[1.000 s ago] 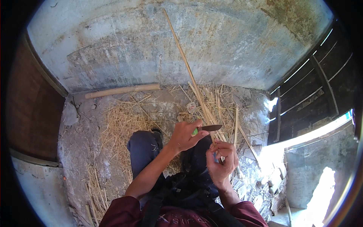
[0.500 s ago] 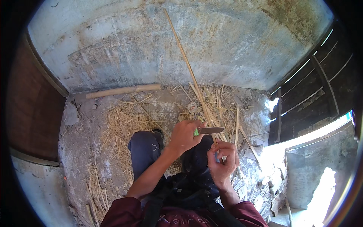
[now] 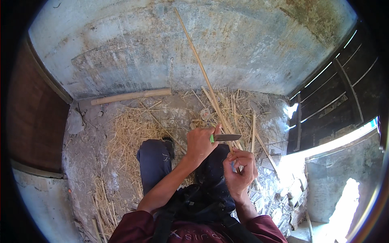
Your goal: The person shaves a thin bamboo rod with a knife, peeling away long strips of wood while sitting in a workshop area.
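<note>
My left hand [image 3: 201, 142] is closed round the green handle of a knife [image 3: 228, 137], its thumb raised beside the strip. The dark blade points right and lies across a long, thin bamboo strip [image 3: 197, 59]. My right hand [image 3: 242, 172] pinches the near end of that strip between thumb and fingers, just below the blade. From there the strip runs up and away to the left, its far end in front of the wall. Something small and blue [image 3: 233, 165] shows at the right fingers; I cannot make out what it is.
A bamboo pole [image 3: 131, 97] lies along the base of the stained wall [image 3: 133, 52]. Shavings [image 3: 133, 127] cover the floor left of my knees, and several split strips [image 3: 254, 131] lie to the right. Dark slatted boards [image 3: 332, 97] stand at the right.
My left hand and the knife have shifted slightly right and up, and the left thumb now stands more upright. The right hand keeps its pinch at nearly the same place.
</note>
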### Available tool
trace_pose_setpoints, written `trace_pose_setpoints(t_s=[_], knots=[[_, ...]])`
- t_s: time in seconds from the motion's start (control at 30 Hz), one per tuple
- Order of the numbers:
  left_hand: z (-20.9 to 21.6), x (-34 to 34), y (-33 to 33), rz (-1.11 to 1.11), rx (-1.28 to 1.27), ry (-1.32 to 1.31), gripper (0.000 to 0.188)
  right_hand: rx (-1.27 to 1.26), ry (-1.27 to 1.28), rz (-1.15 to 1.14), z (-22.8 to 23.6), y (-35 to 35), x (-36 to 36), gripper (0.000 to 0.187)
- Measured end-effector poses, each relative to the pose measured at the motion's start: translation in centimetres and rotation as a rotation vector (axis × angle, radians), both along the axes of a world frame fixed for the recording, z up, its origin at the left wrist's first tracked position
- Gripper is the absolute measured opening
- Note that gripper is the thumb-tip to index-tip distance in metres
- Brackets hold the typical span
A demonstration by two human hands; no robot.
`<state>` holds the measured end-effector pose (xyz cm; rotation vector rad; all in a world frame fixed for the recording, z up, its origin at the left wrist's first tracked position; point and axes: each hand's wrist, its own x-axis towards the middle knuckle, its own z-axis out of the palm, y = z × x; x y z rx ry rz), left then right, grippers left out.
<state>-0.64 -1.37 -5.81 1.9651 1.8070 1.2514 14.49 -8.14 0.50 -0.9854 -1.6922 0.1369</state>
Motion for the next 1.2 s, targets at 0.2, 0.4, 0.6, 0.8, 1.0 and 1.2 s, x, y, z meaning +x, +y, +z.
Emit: trace_pose_setpoints(t_s=[0.2, 0.4, 0.6, 0.8, 1.0, 1.2], knots=[[0.2, 0.3, 1.2, 0.096, 0.024, 0.001, 0.031, -0.004, -0.011, -0.008, -0.1, 0.1, 0.1, 0.038], [0.6, 1.6, 2.4, 0.119, 0.024, -0.026, 0.036, -0.032, 0.049, -0.023, 0.0, 0.4, 0.8, 0.037], [0.7, 1.9, 2.6, 0.113, 0.024, -0.05, 0.034, -0.041, 0.043, -0.038, -0.6, 0.5, 1.5, 0.035], [0.6, 1.5, 2.2, 0.123, 0.032, -0.02, 0.031, -0.069, 0.039, -0.082, 0.6, 0.3, 0.7, 0.029], [0.8, 1.5, 1.6, 0.145, 0.041, -0.017, 0.033, -0.043, -0.104, -0.068, 1.0, 0.0, 0.7, 0.04], [0.7, 1.0, 1.0, 0.162, 0.053, -0.021, 0.036, -0.082, -0.129, -0.038, 1.2, -0.3, 0.3, 0.041]])
